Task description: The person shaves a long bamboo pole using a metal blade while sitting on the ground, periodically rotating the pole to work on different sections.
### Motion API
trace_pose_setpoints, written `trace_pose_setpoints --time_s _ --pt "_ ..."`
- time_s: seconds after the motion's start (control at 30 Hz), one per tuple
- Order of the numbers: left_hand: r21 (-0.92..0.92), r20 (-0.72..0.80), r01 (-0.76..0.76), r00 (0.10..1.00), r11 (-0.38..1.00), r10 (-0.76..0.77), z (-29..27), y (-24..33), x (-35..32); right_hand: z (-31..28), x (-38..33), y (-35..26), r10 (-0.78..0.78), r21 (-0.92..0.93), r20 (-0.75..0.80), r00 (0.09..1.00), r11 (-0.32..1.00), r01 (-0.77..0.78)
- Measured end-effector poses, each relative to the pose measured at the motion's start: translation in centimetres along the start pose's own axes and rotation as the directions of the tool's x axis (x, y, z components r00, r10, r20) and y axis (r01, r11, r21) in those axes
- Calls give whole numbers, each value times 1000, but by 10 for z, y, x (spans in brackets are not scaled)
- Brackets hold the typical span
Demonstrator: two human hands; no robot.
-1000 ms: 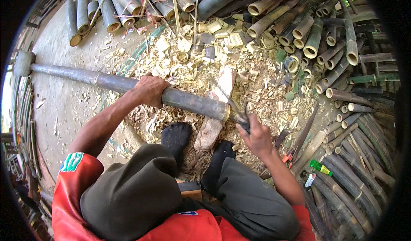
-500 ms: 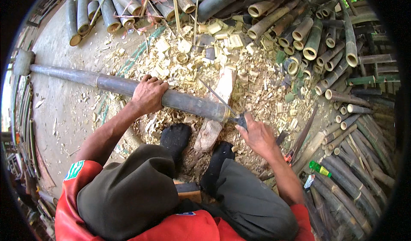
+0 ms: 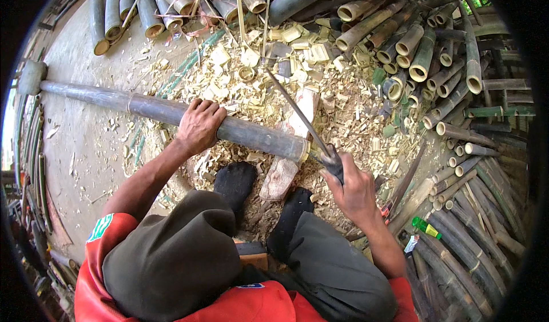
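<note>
A long dark bamboo pole (image 3: 154, 109) lies slanting across in front of me. My left hand (image 3: 200, 126) is wrapped over its middle and grips it from above. Its right end, cut pale at the rim, rests on a pale wooden block (image 3: 278, 179) between my feet. In my right hand (image 3: 351, 187) is a machete (image 3: 300, 113), held by its dark handle just off that cut end. The narrow blade points up and to the left, over the chips. The pole's far left end meets a grey stone-like block (image 3: 32, 78).
Wood chips (image 3: 229, 73) cover the floor around the block. Cut bamboo lengths (image 3: 423, 53) are stacked at the back right, with more bamboo poles (image 3: 474, 247) along the right. Other bamboo tubes (image 3: 111, 13) lie at the back left. A green bottle (image 3: 426, 227) lies on the right-hand poles.
My right hand has moved slightly right and down with the machete, its blade now swung up and showing more of its length, away from the pole's end. The left hand stays on the pole.
</note>
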State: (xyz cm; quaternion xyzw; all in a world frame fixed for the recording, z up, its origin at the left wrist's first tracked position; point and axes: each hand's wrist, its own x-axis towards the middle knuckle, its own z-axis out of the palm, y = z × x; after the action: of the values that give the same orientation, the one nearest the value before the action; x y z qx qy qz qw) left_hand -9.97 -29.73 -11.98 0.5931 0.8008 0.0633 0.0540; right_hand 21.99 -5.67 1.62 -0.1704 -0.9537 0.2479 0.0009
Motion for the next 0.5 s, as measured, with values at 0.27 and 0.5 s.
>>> trace_pose_setpoints --time_s 0.27,0.5 --pt "27 -139 -7 990 1000 11 8 6 -12 5 5 13 257 -242 302 918 952 -188" --pt "43 -228 33 973 999 -22 11 15 -10 23 0 22 318 -213 316 894 942 -260"
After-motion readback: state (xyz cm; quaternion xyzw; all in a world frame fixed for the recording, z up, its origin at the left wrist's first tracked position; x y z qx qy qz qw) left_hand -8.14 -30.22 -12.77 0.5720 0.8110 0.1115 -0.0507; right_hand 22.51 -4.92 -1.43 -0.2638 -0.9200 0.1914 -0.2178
